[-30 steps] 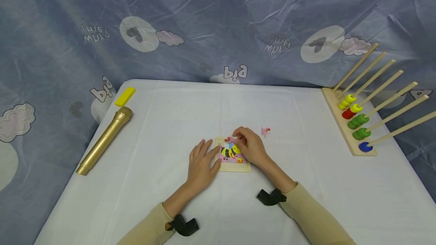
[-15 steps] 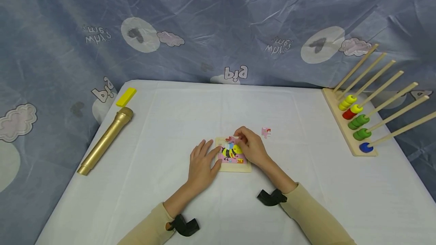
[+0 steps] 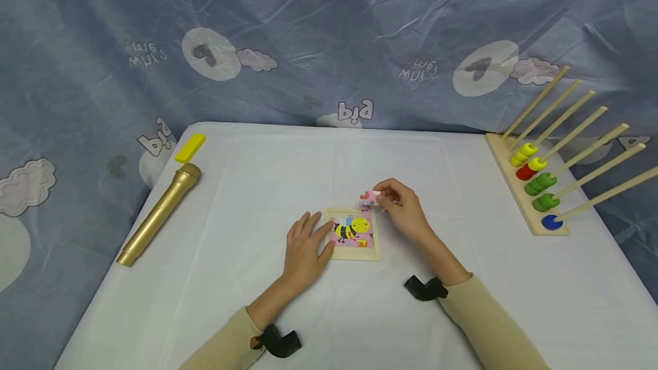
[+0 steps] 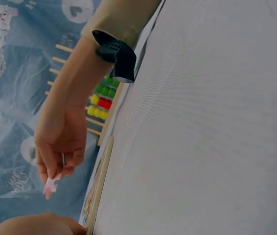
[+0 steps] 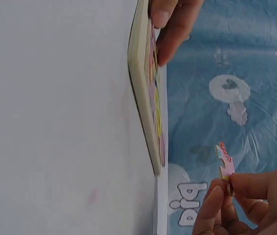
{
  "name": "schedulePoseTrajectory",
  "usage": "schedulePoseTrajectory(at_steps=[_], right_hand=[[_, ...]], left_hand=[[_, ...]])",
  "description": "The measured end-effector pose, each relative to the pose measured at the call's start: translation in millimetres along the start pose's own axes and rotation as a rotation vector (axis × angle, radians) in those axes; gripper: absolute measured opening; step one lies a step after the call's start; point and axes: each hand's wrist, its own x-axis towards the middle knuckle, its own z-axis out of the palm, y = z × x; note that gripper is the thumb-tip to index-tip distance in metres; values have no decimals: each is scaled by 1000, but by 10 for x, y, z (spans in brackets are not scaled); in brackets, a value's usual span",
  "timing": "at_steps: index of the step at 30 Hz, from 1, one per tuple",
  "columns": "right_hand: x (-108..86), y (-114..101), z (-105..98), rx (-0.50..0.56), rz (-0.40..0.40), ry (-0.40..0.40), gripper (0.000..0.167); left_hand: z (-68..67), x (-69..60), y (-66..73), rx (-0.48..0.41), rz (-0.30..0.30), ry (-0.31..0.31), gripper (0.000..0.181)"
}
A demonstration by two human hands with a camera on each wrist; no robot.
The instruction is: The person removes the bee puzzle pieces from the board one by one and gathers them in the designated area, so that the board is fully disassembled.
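A small jigsaw puzzle with a bee picture (image 3: 350, 229) lies in its pale wooden frame (image 3: 354, 253) on the white table. My left hand (image 3: 305, 250) rests at the frame's left side, fingers mostly straight, index and thumb touching its edge. My right hand (image 3: 406, 213) pinches a pink puzzle piece (image 3: 369, 197) between thumb and fingers, held up above the frame's top right corner. In the right wrist view that puzzle piece (image 5: 225, 164) stands tilted, apart from the frame. Pink shows in the frame's upper right corner, partly behind the held piece.
A gold microphone (image 3: 159, 213) and a yellow block (image 3: 190, 148) lie at the table's left edge. A wooden bead counter (image 3: 532, 193) with tall rods and coloured beads stands at the right edge. Patterned blue-grey cloth (image 3: 308, 33) hangs behind.
My right hand has lifted the pink piece off the puzzle's top and moved up and right with it. The loose piece beyond the frame is now out of sight. My left hand stays put.
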Motion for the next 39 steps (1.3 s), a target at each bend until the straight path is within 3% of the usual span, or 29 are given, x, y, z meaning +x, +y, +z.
schedulePoseTrajectory(at_steps=[10,15,32,39], right_hand=[[-73,149,-617,-33,90,141,21],[-68,450,-781,-90,132,219,21],[-49,692,-696,-170,99,217,18],[-51,732,-659,-285,59,245,15]], left_hand=[[-1,0,3,2,-15,-18,39],[-2,1,-1,5,-13,-15,39],[12,-5,-5,-1,-19,-18,39],[16,-5,-7,-1,-21,-23,40]])
